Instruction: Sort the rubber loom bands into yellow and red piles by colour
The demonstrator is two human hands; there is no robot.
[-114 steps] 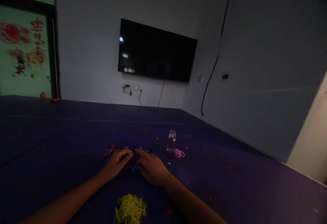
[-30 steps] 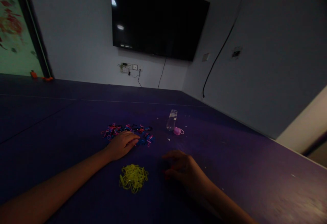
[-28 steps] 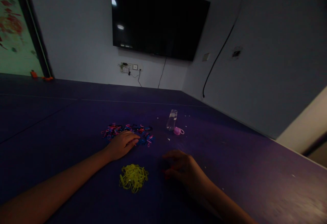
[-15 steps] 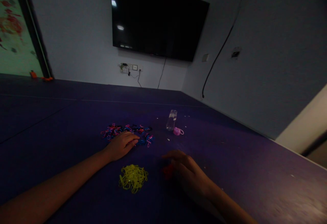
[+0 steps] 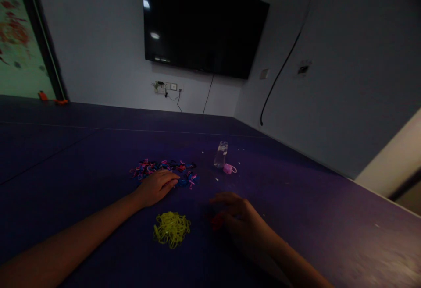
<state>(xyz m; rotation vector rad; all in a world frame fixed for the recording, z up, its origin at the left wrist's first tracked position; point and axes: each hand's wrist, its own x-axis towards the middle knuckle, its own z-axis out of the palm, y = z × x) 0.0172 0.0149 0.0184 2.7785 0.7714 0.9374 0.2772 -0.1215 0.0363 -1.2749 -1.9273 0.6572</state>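
My left hand (image 5: 158, 187) lies with its fingers stretched out over the near edge of a mixed pile of small rubber bands (image 5: 144, 168), pink, blue, red and dark. Part of that pile is hidden under the hand. To the right, my right hand (image 5: 245, 222) is low above a small red clump (image 5: 217, 221), probably red bands, with its index finger reaching past it and the fingers apart. Shadow hides part of the clump. Between my forearms lies a heap of yellow rubber bands (image 5: 171, 229).
Beyond my hands a clear bottle (image 5: 221, 154) without its lid stands on the dark purple surface (image 5: 108, 156). Beside its base sits a pink cap with a loop (image 5: 228, 168). White scraps (image 5: 216, 179) are scattered nearby. A large TV (image 5: 204, 20) hangs on the far wall.
My right hand has shifted slightly and its fingers show further apart above the red clump. My left hand, the piles, the bottle and the cap look the same.
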